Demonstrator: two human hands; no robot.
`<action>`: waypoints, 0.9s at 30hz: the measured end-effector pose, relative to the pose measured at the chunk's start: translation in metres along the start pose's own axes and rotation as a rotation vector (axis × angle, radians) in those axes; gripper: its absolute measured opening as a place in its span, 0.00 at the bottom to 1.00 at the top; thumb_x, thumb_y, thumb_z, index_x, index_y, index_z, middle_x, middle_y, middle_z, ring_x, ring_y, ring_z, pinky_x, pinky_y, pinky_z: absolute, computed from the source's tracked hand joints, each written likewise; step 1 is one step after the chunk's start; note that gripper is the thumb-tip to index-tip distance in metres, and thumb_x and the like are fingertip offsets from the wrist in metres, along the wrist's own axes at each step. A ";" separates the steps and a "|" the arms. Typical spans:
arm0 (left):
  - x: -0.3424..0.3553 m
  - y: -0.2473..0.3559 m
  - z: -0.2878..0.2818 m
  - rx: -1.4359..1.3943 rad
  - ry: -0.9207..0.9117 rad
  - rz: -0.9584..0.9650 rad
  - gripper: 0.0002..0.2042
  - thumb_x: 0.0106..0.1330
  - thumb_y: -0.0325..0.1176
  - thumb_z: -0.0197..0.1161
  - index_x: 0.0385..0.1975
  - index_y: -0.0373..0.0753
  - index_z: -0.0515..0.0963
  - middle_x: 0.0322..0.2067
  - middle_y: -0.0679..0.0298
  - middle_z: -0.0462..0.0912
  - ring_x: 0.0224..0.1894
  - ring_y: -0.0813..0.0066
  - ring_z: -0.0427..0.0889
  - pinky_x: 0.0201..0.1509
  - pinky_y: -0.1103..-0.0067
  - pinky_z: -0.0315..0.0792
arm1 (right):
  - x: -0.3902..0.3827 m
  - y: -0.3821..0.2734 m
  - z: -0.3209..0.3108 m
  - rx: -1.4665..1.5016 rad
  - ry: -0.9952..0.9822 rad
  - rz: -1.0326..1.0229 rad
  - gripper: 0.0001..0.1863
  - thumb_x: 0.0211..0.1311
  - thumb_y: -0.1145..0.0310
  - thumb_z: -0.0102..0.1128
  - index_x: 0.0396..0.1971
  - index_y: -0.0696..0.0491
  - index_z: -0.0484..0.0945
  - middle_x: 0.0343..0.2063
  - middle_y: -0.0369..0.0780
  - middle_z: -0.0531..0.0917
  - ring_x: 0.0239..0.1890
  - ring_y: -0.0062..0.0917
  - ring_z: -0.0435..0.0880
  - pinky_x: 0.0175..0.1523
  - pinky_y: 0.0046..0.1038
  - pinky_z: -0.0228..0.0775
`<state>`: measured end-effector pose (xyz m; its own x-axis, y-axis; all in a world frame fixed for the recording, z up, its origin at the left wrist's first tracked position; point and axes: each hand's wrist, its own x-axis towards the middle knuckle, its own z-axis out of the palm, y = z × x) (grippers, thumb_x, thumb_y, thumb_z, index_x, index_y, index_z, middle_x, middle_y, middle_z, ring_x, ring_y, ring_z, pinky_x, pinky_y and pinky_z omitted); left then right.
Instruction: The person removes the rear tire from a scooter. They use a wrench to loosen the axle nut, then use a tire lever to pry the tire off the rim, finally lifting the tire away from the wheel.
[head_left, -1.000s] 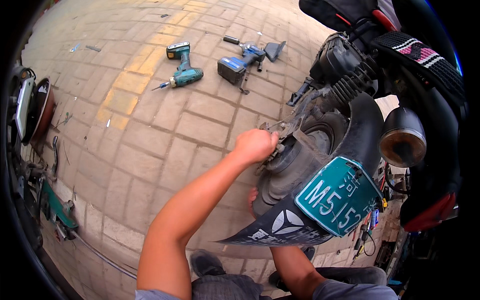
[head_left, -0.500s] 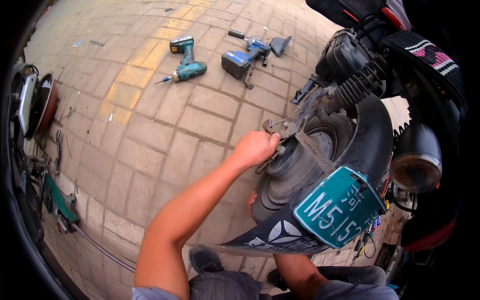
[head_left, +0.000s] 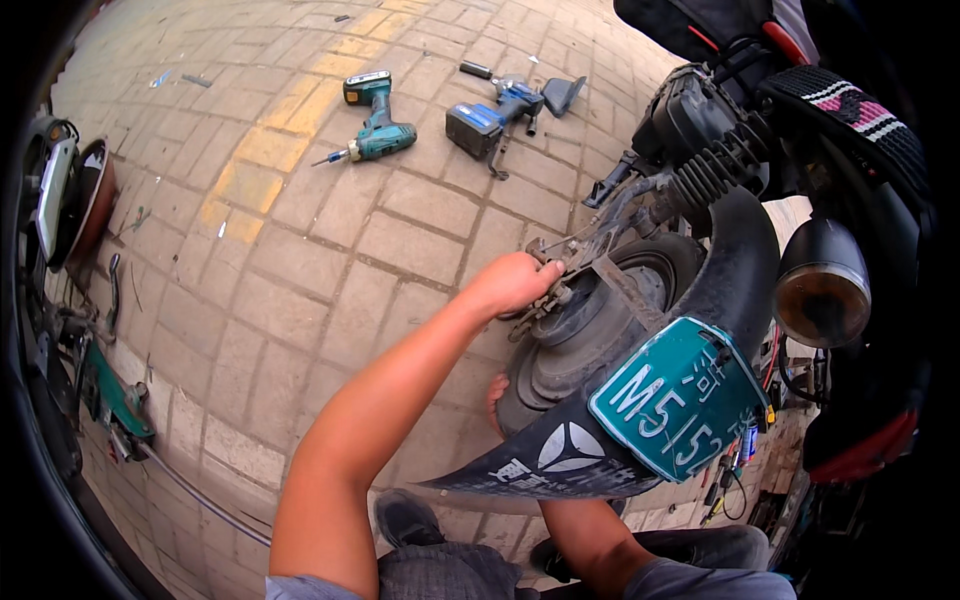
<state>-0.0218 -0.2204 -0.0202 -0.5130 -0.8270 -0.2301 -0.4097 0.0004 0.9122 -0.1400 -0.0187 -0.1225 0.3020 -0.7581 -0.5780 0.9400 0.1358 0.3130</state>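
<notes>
Rear wheel [head_left: 592, 345] of scooter, above mudflap [head_left: 540, 465] in view. L hand [head_left: 515, 283] curls narrow on metal fittings [head_left: 563, 294] by hub; R hand [head_left: 497, 390], mostly hidden, has fingers at tyre's edge, grip can't be told. Teal drill [head_left: 380, 137] & blue power tool [head_left: 485, 122] lie on paving [head_left: 330, 300].

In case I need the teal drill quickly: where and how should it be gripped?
Probably by the handle, from above and the right. The teal drill lies on the pavement, its narrow handle exposed between battery and motor body, while its bit points left, away from that approach.
</notes>
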 end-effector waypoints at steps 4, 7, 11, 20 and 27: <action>0.000 -0.004 0.004 -0.007 0.049 0.000 0.29 0.67 0.51 0.49 0.26 0.24 0.78 0.27 0.38 0.79 0.35 0.41 0.79 0.42 0.62 0.71 | -0.008 0.020 0.009 -0.025 0.000 -0.037 0.25 0.59 0.59 0.57 0.52 0.58 0.69 0.44 0.42 0.73 0.46 0.30 0.73 0.50 0.32 0.66; 0.007 -0.006 0.005 0.000 0.007 0.052 0.29 0.67 0.53 0.49 0.27 0.25 0.77 0.22 0.42 0.78 0.28 0.49 0.78 0.38 0.63 0.70 | 0.011 0.011 -0.012 0.034 -0.038 0.024 0.24 0.59 0.58 0.56 0.50 0.57 0.70 0.42 0.41 0.74 0.44 0.29 0.74 0.49 0.31 0.67; 0.005 -0.005 0.003 0.030 -0.006 0.078 0.29 0.67 0.53 0.49 0.26 0.26 0.78 0.22 0.41 0.77 0.28 0.47 0.78 0.38 0.62 0.70 | 0.037 -0.020 -0.049 0.185 -0.009 0.189 0.22 0.59 0.54 0.55 0.46 0.55 0.71 0.36 0.37 0.75 0.40 0.26 0.76 0.46 0.29 0.69; -0.018 -0.009 0.011 0.260 0.119 0.010 0.28 0.66 0.52 0.46 0.25 0.28 0.81 0.28 0.40 0.80 0.35 0.41 0.80 0.43 0.58 0.72 | -0.001 -0.011 -0.047 0.199 0.026 0.308 0.23 0.56 0.62 0.58 0.49 0.60 0.68 0.37 0.40 0.73 0.40 0.29 0.76 0.45 0.31 0.68; -0.033 -0.029 0.015 0.002 0.149 -0.114 0.29 0.68 0.52 0.45 0.24 0.28 0.80 0.27 0.40 0.80 0.36 0.40 0.79 0.44 0.57 0.72 | -0.019 -0.010 -0.046 0.136 0.134 0.195 0.27 0.54 0.59 0.61 0.50 0.59 0.67 0.40 0.41 0.73 0.43 0.31 0.75 0.48 0.32 0.67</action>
<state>-0.0042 -0.1844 -0.0445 -0.3456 -0.8958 -0.2794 -0.4606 -0.0975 0.8823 -0.1482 0.0237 -0.1491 0.5020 -0.6336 -0.5887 0.8349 0.1774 0.5210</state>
